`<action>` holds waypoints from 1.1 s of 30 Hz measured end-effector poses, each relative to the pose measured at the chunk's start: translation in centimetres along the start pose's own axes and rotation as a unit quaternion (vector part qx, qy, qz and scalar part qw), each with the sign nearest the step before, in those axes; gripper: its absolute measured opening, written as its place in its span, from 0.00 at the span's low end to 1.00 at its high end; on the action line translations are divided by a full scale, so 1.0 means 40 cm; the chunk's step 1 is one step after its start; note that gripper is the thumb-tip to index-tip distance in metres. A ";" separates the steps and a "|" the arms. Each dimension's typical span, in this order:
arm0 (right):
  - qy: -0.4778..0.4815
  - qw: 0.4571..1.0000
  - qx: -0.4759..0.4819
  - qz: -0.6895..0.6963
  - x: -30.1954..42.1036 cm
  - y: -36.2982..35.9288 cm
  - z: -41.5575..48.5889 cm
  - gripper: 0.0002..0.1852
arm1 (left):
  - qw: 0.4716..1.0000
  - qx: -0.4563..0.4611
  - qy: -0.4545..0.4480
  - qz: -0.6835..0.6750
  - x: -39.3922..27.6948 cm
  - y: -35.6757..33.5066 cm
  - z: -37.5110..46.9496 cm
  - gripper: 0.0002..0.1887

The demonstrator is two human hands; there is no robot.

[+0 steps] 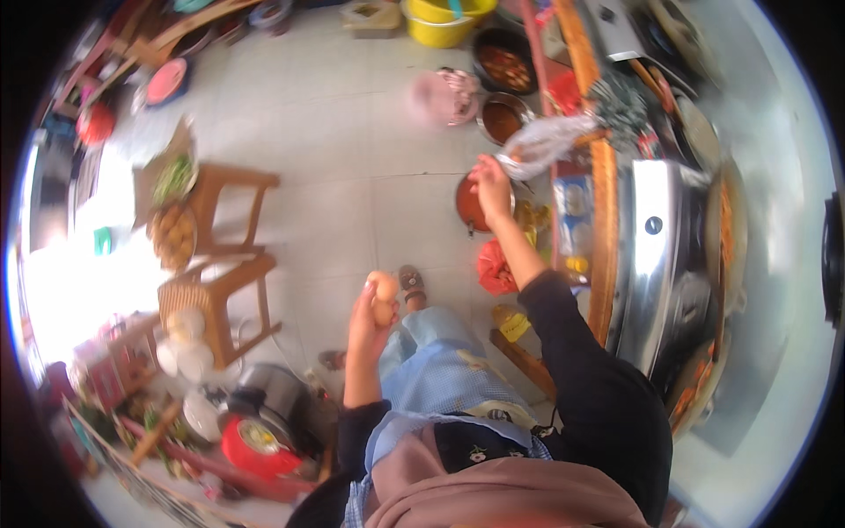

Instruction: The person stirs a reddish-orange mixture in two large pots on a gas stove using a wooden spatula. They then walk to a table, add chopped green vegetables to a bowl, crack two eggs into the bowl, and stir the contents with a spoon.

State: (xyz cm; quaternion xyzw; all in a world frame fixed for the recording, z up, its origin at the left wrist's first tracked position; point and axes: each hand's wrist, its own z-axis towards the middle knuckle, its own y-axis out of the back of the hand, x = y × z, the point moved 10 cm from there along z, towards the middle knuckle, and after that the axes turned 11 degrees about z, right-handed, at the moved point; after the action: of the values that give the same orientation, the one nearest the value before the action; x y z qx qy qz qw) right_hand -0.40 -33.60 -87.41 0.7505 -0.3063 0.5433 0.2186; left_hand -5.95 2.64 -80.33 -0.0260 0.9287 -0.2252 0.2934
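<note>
My left hand [371, 327] is closed around brown eggs; two of them, the upper egg [383, 285] and the lower egg [383, 312], show between thumb and fingers. My right hand [492, 190] reaches forward, beside a clear plastic bag [544, 145] that hangs from the edge of the wooden counter. Something brownish shows through the bag's lower end, close to my fingertips. Motion blur hides whether those fingers grip the plastic. Underneath my right hand is a reddish-brown pan [472, 208] on the floor.
On the right, a gas stove [653, 264] carries wide pans of food. Pots, a red bag [496, 267] and a yellow bucket [439, 30] stand along the floor. Brown plastic stools [214, 290] hold food and bowls at left. A rice cooker [270, 389] sits lower left.
</note>
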 end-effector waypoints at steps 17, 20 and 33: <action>-0.355 0.580 0.715 -0.160 -0.283 -1.242 -1.392 0.23 | 0.861 -0.441 -0.220 -0.128 0.032 1.032 -0.558 0.21; -0.383 0.556 0.710 -0.199 -0.434 -1.340 -1.591 0.26 | 0.779 -0.453 -0.291 -0.321 0.151 1.228 -0.686 0.20; 0.286 0.432 0.854 -0.048 -0.499 -1.618 -2.281 0.27 | 0.556 -0.458 -0.410 -0.559 0.428 1.774 -0.958 0.33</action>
State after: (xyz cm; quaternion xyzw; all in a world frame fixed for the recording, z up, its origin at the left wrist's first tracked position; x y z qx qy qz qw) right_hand -21.89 77.52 -77.39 0.3706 0.4304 0.7001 -0.4327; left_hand -35.46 78.68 -92.40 -0.7602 0.4849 0.1467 0.4067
